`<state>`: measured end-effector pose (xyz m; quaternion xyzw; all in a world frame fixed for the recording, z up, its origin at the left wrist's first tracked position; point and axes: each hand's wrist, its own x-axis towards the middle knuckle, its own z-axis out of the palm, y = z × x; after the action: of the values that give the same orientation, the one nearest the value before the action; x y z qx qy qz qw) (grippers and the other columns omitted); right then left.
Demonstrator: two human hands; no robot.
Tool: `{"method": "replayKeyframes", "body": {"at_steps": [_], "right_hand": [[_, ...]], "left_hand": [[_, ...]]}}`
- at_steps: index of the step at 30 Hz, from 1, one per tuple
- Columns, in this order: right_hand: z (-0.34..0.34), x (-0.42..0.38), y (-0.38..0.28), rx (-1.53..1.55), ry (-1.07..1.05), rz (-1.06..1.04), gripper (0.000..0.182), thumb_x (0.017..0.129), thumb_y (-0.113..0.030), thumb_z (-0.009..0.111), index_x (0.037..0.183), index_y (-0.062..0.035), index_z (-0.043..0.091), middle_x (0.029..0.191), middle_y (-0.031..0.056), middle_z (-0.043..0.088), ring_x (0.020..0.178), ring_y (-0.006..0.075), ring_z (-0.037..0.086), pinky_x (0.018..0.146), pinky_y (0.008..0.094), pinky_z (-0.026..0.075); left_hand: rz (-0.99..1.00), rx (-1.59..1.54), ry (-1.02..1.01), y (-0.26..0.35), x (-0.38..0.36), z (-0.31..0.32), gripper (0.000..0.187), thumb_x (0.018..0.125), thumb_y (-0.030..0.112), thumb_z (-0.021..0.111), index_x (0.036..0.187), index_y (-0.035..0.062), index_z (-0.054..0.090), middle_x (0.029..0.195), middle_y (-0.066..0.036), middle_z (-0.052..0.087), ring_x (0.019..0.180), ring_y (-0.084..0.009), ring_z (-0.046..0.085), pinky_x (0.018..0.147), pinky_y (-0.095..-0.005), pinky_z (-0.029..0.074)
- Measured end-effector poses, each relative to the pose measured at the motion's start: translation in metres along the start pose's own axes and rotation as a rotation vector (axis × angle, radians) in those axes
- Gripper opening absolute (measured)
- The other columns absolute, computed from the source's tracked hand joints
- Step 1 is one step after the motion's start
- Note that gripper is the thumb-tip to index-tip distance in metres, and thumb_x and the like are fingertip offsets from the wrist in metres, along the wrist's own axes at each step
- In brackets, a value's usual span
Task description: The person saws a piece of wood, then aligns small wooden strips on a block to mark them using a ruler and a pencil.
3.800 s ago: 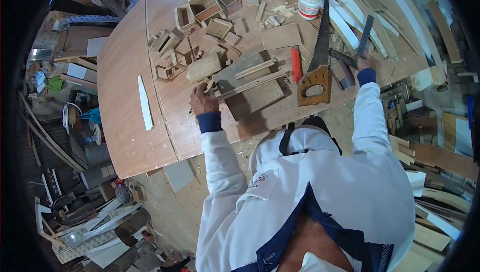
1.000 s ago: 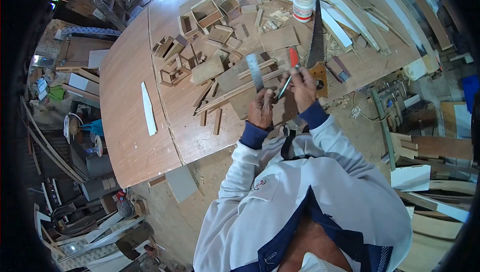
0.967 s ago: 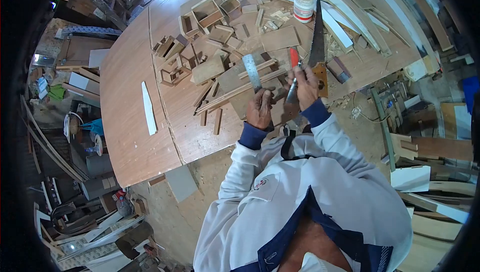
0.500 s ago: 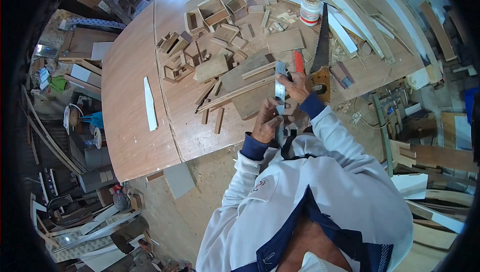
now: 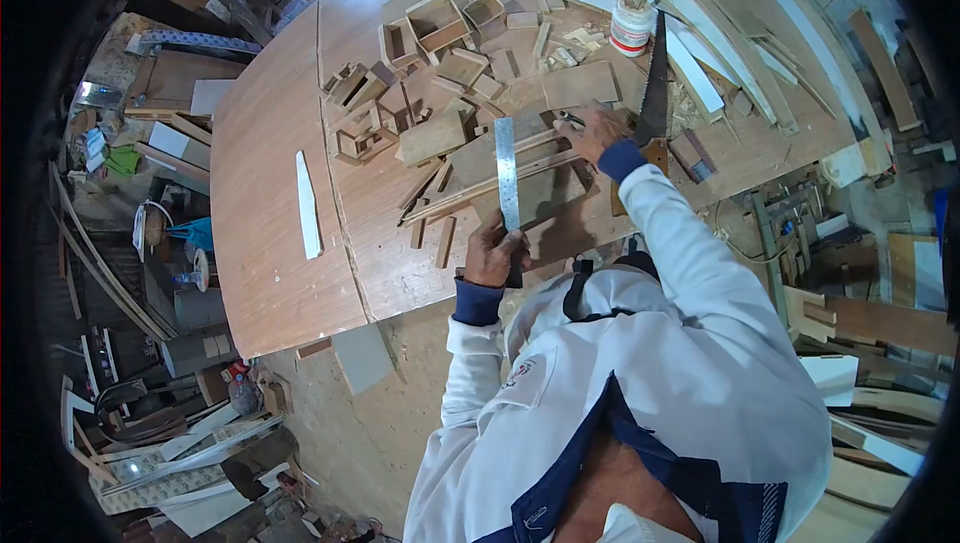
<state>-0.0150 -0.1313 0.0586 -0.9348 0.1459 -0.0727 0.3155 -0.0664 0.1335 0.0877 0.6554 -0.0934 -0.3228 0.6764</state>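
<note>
A metal ruler points up and away from my left hand, whose fingers are wrapped round its lower end. The blade lies across or just above thin wood strips on the workbench. To the right, my right hand is closed round a small dark, pen-like tool and reaches over the right ends of the strips. Beneath the strips is a flat wood board. A handsaw lies just right of my right hand, its wooden handle partly hidden by the sleeve.
Small wooden boxes and loose blocks lie at the bench's middle and back. A white jar holds sticks. Long boards cover the back right. A white strip lies left, and the bench's near edge runs beside my body.
My left hand has moved left and slightly down with the ruler. My right hand has come off the ruler and moved up over the strips. The red object near it no longer shows.
</note>
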Motion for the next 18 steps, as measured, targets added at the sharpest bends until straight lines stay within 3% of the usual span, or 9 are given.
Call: {"method": "replayKeyframes", "body": {"at_steps": [1, 3, 4, 10, 13, 14, 16, 17, 18], "right_hand": [[0.004, 0.006, 0.001, 0.003, -0.002, -0.003, 0.033, 0.079, -0.038, 0.060, 0.098, -0.0114, 0.068, 0.111, 0.0160, 0.060, 0.103, 0.0314, 0.054, 0.094, 0.0421, 0.039], [0.012, 0.016, 0.004, -0.131, -0.082, -0.262, 0.034, 0.080, -0.036, 0.061, 0.103, -0.0113, 0.066, 0.113, 0.0157, 0.058, 0.107, 0.0308, 0.052, 0.095, 0.0419, 0.038], [0.021, 0.020, 0.008, -0.183, -0.130, -0.320, 0.036, 0.080, -0.036, 0.061, 0.106, -0.0117, 0.065, 0.106, 0.0140, 0.060, 0.106, 0.0310, 0.051, 0.096, 0.0419, 0.038], [0.019, 0.023, 0.000, -0.287, -0.239, -0.436, 0.028, 0.080, -0.032, 0.061, 0.099, -0.0112, 0.064, 0.104, 0.0147, 0.059, 0.106, 0.0308, 0.051, 0.096, 0.0430, 0.038], [0.022, 0.021, 0.007, -0.331, -0.090, -0.555, 0.026, 0.079, -0.029, 0.062, 0.093, -0.0071, 0.063, 0.097, 0.0153, 0.061, 0.101, 0.0313, 0.054, 0.092, 0.0427, 0.041], [0.022, 0.022, 0.009, -0.333, -0.092, -0.557, 0.026, 0.079, -0.029, 0.062, 0.093, -0.0071, 0.063, 0.097, 0.0153, 0.061, 0.101, 0.0313, 0.054, 0.092, 0.0427, 0.041], [0.006, 0.013, -0.006, -0.088, -0.014, -0.254, 0.031, 0.077, -0.031, 0.065, 0.092, -0.0036, 0.063, 0.087, 0.0137, 0.062, 0.089, 0.0299, 0.058, 0.082, 0.0391, 0.045], [0.006, 0.008, -0.004, -0.091, -0.015, -0.255, 0.031, 0.077, -0.031, 0.065, 0.092, -0.0036, 0.063, 0.087, 0.0137, 0.062, 0.089, 0.0299, 0.058, 0.082, 0.0391, 0.045], [0.008, 0.001, -0.001, 0.274, -0.071, -0.062, 0.035, 0.076, -0.033, 0.066, 0.091, -0.0022, 0.063, 0.082, 0.0127, 0.062, 0.083, 0.0286, 0.059, 0.077, 0.0375, 0.046]], "left_hand": [[-0.013, -0.005, 0.024, -0.003, 0.001, -0.003, 0.026, 0.088, 0.003, 0.049, 0.114, 0.0002, 0.049, 0.072, -0.008, 0.058, 0.055, -0.0150, 0.057, 0.051, -0.0256, 0.047], [-0.024, -0.033, 0.043, -0.006, 0.001, -0.005, 0.027, 0.088, 0.002, 0.050, 0.115, 0.0007, 0.049, 0.074, -0.009, 0.059, 0.055, -0.0159, 0.058, 0.051, -0.0259, 0.047], [-0.016, -0.062, 0.061, -0.005, 0.001, -0.004, 0.027, 0.088, 0.002, 0.050, 0.115, 0.0008, 0.050, 0.074, -0.009, 0.059, 0.055, -0.0162, 0.058, 0.050, -0.0260, 0.047], [-0.033, -0.124, 0.106, -0.011, 0.008, -0.005, 0.028, 0.087, 0.004, 0.053, 0.115, 0.0009, 0.050, 0.076, -0.010, 0.061, 0.056, -0.0174, 0.060, 0.051, -0.0264, 0.049], [-0.020, -0.139, 0.103, -0.010, 0.013, -0.005, 0.029, 0.087, 0.004, 0.054, 0.115, 0.0006, 0.050, 0.077, -0.011, 0.061, 0.057, -0.0178, 0.060, 0.051, -0.0267, 0.050], [-0.015, -0.157, 0.104, -0.008, 0.016, -0.003, 0.028, 0.087, 0.005, 0.054, 0.114, 0.0005, 0.050, 0.077, -0.011, 0.062, 0.057, -0.0179, 0.060, 0.051, -0.0268, 0.050], [-0.004, -0.172, 0.116, -0.008, 0.020, 0.001, 0.029, 0.087, 0.005, 0.054, 0.115, 0.0003, 0.049, 0.077, -0.011, 0.062, 0.057, -0.0181, 0.061, 0.050, -0.0270, 0.050], [0.010, -0.183, 0.124, -0.007, 0.022, 0.003, 0.030, 0.087, 0.005, 0.054, 0.116, 0.0002, 0.049, 0.077, -0.011, 0.062, 0.058, -0.0182, 0.061, 0.050, -0.0273, 0.051], [0.009, -0.186, 0.121, -0.006, 0.023, 0.006, 0.030, 0.087, 0.005, 0.054, 0.116, 0.0002, 0.049, 0.077, -0.011, 0.062, 0.058, -0.0182, 0.061, 0.050, -0.0273, 0.051]]}}
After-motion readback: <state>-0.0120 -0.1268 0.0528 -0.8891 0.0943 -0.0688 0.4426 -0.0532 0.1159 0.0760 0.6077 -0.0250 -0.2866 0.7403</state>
